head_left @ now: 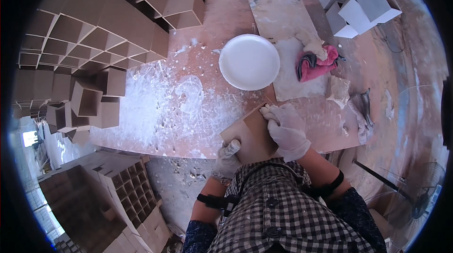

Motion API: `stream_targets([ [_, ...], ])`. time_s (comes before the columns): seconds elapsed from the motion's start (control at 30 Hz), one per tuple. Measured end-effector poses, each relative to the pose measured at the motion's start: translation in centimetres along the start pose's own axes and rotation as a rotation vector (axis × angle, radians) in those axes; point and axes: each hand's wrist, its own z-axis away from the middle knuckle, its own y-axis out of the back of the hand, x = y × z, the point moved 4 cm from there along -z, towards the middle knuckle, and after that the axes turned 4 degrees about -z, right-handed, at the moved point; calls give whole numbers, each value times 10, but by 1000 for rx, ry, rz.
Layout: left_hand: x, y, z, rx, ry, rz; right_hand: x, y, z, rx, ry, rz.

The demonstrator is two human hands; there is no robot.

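Note:
A small brown cardboard box (248,136) is tilted in front of my body, at the near edge of the worktable. My left hand (228,159), in a pale glove, is closed on its near left side with the thumb flat on the face. My right hand (289,131), also in a pale glove, is closed on the box's right side, its fingers curled at the far edge. What the fingers do behind the box is hidden. Beyond it on the table rests a round white dish (249,62), seemingly bare or filled with something white.
Open brown boxes (89,40) are stacked high at the left. White boxes (356,10) stand far right. A stained board (283,17), a pink and black cloth (317,65) and a grey glove-like rag (362,118) lie right. A divided carton (134,191) stands lower left, a fan (421,201) lower right.

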Motion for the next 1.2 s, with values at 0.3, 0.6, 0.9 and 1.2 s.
stream_targets([
  [0.3,-6,27,-3,-10,1,-12,-9,-14,-3,-15,-11,-119],
  [0.6,-4,18,-3,89,-20,-20,-39,-5,0,-332,393,-151],
  [0.9,-6,18,-4,-4,-32,156,-30,19,38,-667,564,307],
  [1.2,3,18,-6,20,-82,91,-7,13,11,-373,459,360],
])
